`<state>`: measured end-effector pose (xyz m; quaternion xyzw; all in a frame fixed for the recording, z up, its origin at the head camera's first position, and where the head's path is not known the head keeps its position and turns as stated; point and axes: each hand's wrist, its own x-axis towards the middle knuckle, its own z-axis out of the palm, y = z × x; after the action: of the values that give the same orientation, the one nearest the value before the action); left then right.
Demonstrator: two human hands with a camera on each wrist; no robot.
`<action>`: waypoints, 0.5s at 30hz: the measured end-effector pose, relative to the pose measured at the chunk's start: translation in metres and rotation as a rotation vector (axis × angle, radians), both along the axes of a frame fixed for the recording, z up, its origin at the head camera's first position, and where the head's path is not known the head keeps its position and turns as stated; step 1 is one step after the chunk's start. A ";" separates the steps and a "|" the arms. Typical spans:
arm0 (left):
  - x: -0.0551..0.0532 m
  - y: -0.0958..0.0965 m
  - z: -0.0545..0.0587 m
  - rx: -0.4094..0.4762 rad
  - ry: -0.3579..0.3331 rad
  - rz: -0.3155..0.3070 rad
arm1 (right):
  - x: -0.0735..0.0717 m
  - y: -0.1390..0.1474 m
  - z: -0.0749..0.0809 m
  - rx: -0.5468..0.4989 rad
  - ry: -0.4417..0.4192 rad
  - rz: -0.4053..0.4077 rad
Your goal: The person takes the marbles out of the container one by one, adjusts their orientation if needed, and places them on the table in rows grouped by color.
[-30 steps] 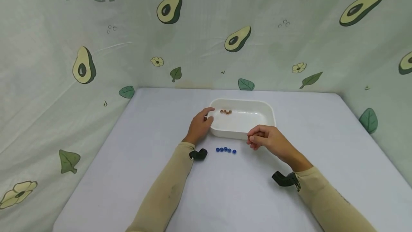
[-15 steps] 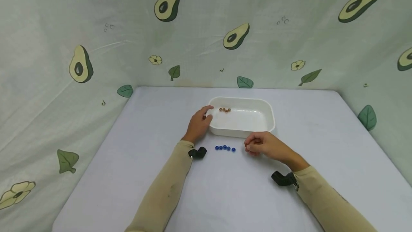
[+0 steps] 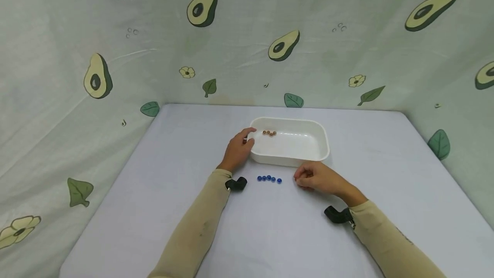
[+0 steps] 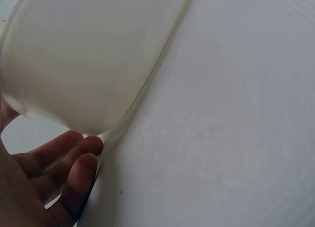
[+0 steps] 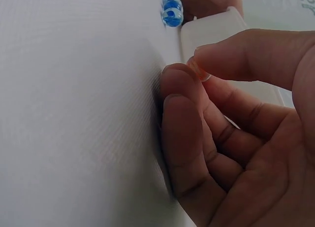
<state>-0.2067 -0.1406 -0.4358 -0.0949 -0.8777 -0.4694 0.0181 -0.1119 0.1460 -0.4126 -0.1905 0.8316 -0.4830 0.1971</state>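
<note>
One small round clear-and-orange glass ball (image 5: pixel 199 70) pinched in the right hand (image 3: pixel 318 178)
Thumb and fingertips close narrowly on it, low by the white cloth-covered tabletop (image 3: pixel 247 226), on the near side of the white rectangular plastic tray (image 3: pixel 297 145); five round clear-and-blue glass balls (image 3: pixel 269 178) lie in a row just left of that hand, four small round amber balls (image 3: pixel 271 134) sit inside the tray, and the left hand (image 3: pixel 236 149), thumb and forefinger spread wide, touches the tray's left end
</note>
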 end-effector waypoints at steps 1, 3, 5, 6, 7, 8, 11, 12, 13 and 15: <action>0.000 0.000 0.000 -0.001 0.002 0.002 | 0.000 0.000 0.000 0.006 0.003 -0.003; 0.000 0.000 -0.001 -0.004 0.008 0.003 | 0.000 -0.001 -0.001 0.014 0.013 -0.010; 0.000 0.000 -0.002 -0.006 0.015 0.005 | 0.001 -0.002 -0.001 0.018 0.022 -0.015; 0.000 0.000 -0.003 -0.006 0.017 0.006 | 0.001 -0.002 -0.001 0.019 0.027 -0.017; 0.000 0.000 -0.003 -0.007 0.020 0.007 | 0.001 -0.003 -0.001 0.019 0.034 -0.018; 0.000 0.000 -0.003 -0.005 0.021 0.008 | 0.002 -0.003 -0.001 0.021 0.041 -0.018; 0.000 0.000 -0.004 -0.003 0.023 0.010 | 0.002 -0.003 -0.001 0.038 0.066 -0.021; 0.000 0.001 -0.004 -0.004 0.024 0.011 | 0.002 -0.003 -0.001 0.048 0.077 -0.022; 0.000 0.001 -0.004 -0.003 0.025 0.011 | 0.002 -0.004 -0.002 0.058 0.089 -0.023; 0.000 0.001 -0.003 -0.007 0.026 0.011 | 0.002 -0.004 -0.002 0.080 0.110 -0.026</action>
<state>-0.2067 -0.1392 -0.4388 -0.0960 -0.8795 -0.4651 0.0317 -0.1094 0.1420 -0.4145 -0.1979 0.8622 -0.4408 0.1522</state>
